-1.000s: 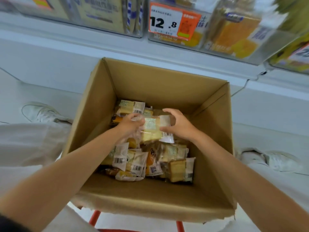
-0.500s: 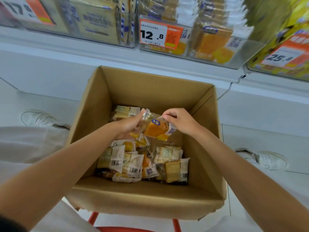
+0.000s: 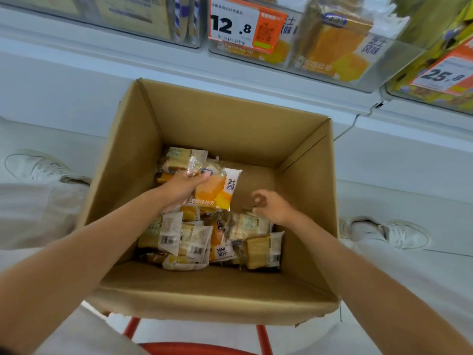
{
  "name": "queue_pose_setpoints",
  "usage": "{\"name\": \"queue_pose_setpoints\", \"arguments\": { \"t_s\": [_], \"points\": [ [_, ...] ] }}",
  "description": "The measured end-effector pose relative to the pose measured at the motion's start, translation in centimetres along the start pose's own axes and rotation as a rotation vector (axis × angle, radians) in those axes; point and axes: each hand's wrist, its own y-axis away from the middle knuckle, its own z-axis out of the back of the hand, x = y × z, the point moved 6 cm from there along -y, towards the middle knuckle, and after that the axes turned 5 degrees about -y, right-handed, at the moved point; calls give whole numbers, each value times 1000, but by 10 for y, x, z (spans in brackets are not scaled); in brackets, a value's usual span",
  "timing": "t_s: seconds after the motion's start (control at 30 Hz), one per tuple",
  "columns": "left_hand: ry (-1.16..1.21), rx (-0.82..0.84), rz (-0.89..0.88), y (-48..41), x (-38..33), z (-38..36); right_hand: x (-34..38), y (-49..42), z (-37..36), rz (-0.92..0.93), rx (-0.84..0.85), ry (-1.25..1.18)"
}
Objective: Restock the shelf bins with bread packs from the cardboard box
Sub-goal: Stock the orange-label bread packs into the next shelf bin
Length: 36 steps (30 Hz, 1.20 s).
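An open cardboard box [image 3: 230, 124] sits in front of me, with several small bread packs [image 3: 204, 242] piled on its floor. My left hand [image 3: 181, 187] grips an orange-and-white bread pack [image 3: 220, 188] and holds it above the pile, near the box's back left. My right hand [image 3: 272, 206] hovers just right of that pack with fingers loosely curled and nothing in them, over a pale pack lying in the pile. Above the box, a clear shelf bin [image 3: 332, 55] holds the same orange packs behind a 12.8 price tag [image 3: 245, 26].
Another clear bin [image 3: 143, 16] with beige packs stands at upper left, and a yellow-stocked bin [image 3: 440, 80] with a 25.8 tag at upper right. My white shoes [image 3: 389, 231] flank the box on the white floor. A red stool frame [image 3: 194, 336] shows beneath the box.
My right hand has let go of the orange pack and dropped lower to the right. The left hand alone now holds the pack, turned with its printed face up.
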Motion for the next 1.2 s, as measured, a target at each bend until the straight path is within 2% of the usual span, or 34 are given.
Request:
{"name": "queue_pose_setpoints", "arguments": {
  "t_s": [0.03,0.1,0.17,0.2,0.23,0.33,0.4,0.47,0.53,0.57,0.63,0.7,0.73,0.83,0.9,0.97,1.03,1.2],
  "points": [
    [54,-11,30,-3,9,3,-19,-2,-21,-81,142,79],
    [103,-42,64,-8,24,9,-44,-5,-52,-131,305,413],
    [130,-65,81,-13,35,14,-55,-8,-66,-113,347,689],
    [138,-71,90,-14,38,16,-57,-9,-67,-115,349,713],
    [145,-79,99,-17,40,19,-57,-12,-66,-120,343,667],
    [143,-128,124,-22,44,27,-31,-21,-42,-84,277,320],
    [148,-168,143,-22,42,29,10,-24,-10,45,138,136],
    [199,-170,186,-20,37,30,59,-18,22,190,-86,39],
    [300,-35,192,-17,24,23,104,-3,37,356,-275,53],
    [367,70,161,-15,11,16,125,9,35,442,-300,75],
    [478,186,73,-8,-16,5,154,26,19,565,-211,147],
    [536,144,21,-2,-35,1,161,34,7,564,-53,124],
    [543,122,2,1,-41,1,161,37,12,526,-31,40],
    [550,117,-50,9,-52,7,154,43,60,408,-257,-175],
    [514,168,-98,17,-64,8,145,43,82,297,-287,-239],
    [422,248,-152,27,-80,2,143,46,87,262,-186,-347],
    [266,287,-217,35,-98,-3,144,49,92,301,-137,-375],
    [-137,246,-292,47,-134,-6,145,72,119,341,-242,-266]
  ]
}}
